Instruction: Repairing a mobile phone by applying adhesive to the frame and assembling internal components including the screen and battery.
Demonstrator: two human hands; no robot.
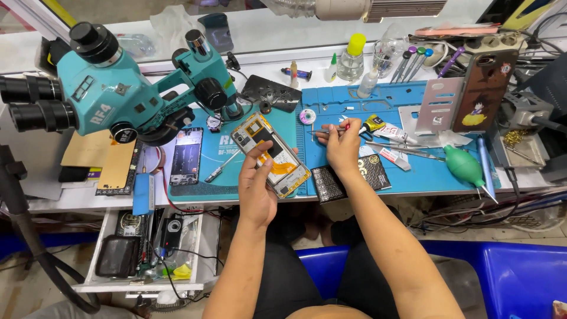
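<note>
My left hand (257,183) grips an opened smartphone (270,155) with its back cover off, showing a yellow-rimmed frame, circuit boards and an orange flex cable. It is held tilted just above the blue work mat (354,171). My right hand (342,145) rests on the mat to the right of the phone and pinches thin metal tweezers (323,130), whose tips point left. A small glue tube (373,123) with a yellow and black label lies just past the right hand.
A teal stereo microscope (118,88) stands at the left. A black phone screen (186,155) and a screwdriver (220,169) lie beneath it. A green air blower (465,166), bottles, a phone on a metal stand (481,91) and an open drawer (147,248) surround the mat.
</note>
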